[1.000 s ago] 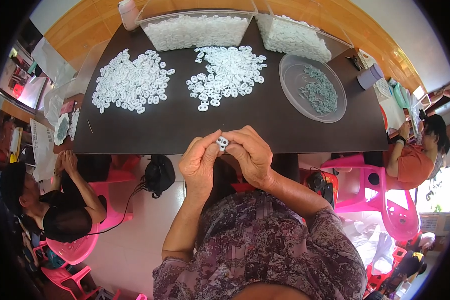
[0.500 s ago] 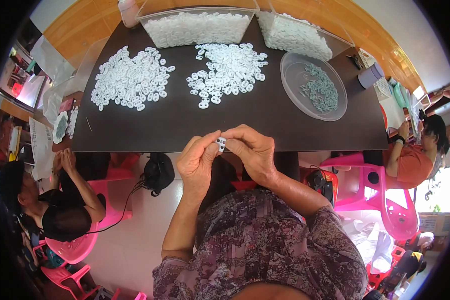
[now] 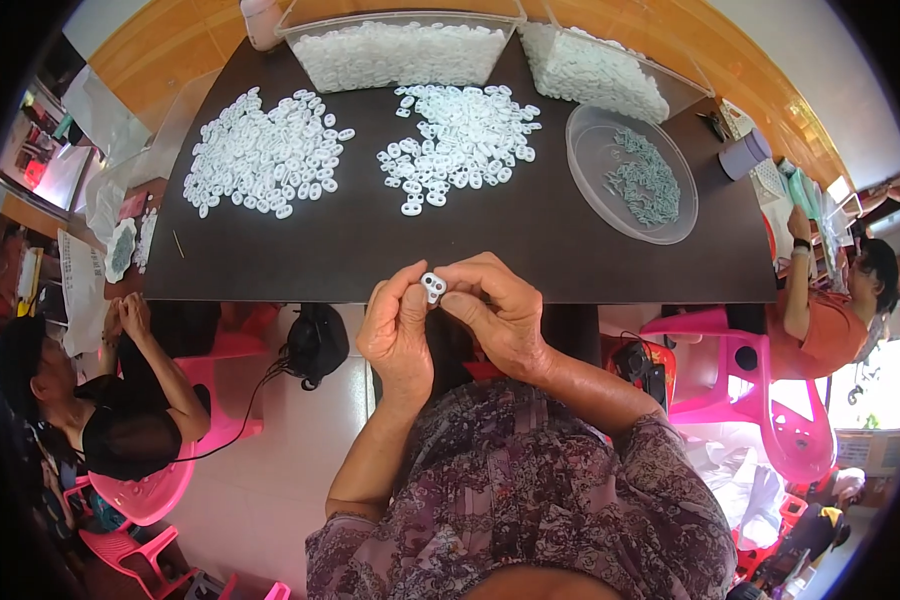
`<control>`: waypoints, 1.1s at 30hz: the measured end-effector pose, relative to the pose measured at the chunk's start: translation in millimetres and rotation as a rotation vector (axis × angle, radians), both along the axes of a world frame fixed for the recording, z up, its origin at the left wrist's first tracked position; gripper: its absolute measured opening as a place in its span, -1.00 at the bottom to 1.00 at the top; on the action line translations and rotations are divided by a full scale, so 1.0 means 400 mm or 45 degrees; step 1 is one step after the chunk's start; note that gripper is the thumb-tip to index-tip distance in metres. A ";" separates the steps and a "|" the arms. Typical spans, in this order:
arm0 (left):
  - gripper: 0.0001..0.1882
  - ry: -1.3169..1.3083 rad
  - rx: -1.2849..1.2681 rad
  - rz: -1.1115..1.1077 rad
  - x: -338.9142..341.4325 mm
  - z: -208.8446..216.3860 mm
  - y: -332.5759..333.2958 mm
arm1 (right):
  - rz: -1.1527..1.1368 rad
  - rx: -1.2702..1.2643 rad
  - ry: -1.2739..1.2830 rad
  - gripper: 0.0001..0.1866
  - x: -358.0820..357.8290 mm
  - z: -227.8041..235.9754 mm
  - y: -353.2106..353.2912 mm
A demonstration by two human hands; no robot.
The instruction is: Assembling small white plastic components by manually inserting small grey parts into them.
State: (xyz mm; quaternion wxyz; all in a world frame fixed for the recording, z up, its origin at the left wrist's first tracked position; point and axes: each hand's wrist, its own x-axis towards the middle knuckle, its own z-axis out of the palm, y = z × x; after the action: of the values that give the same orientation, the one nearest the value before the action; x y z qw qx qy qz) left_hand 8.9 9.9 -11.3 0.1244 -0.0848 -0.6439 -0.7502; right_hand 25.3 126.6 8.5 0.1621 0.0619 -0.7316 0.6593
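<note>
Just off the table's near edge, a small white plastic piece with dark holes is held up between my two hands. My left hand pinches it from the left with thumb and forefinger. From the other side, the bent forefinger and thumb of my right hand close against it. My fingers hide part of its lower edge. Beyond my hands, two heaps of similar white oval pieces lie on the dark table, a left heap and a middle heap.
Clear bins of white pieces, one wide and one angled, stand at the back. A round clear lid holds small grey-green parts. A purple-grey cup is at right. People sit at both sides on pink chairs.
The white piece has turned and shifted slightly left between my fingers. At the right, the co-worker's arm has reached farther forward. The heaps look unchanged.
</note>
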 end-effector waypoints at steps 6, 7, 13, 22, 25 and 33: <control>-0.80 -0.003 -0.030 0.036 0.004 -0.005 0.000 | 0.017 -0.001 -0.003 -0.77 -0.006 -0.003 -0.005; -0.80 -0.012 0.010 0.033 0.004 -0.005 0.002 | 0.022 0.041 0.006 -0.75 -0.007 -0.003 -0.004; -0.79 -0.028 0.090 -0.011 0.004 -0.007 0.007 | -0.059 0.268 0.223 -0.66 -0.015 -0.003 -0.004; -0.80 -0.047 0.281 -0.049 0.010 -0.005 0.004 | -0.066 0.318 0.304 -0.68 -0.020 -0.007 -0.006; -0.81 -0.022 0.275 -0.036 0.011 -0.010 0.004 | -0.063 0.302 0.344 -0.68 -0.021 -0.009 -0.008; -0.80 0.049 0.169 -0.010 0.010 -0.013 -0.001 | -0.062 0.307 0.358 -0.69 -0.021 -0.008 -0.009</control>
State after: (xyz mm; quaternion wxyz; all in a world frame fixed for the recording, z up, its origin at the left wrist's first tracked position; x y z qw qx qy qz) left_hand 12.9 9.6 -16.6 0.1391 -0.0933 -0.5898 -0.7900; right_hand 17.1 122.9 5.1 0.2702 0.1547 -0.7766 0.5476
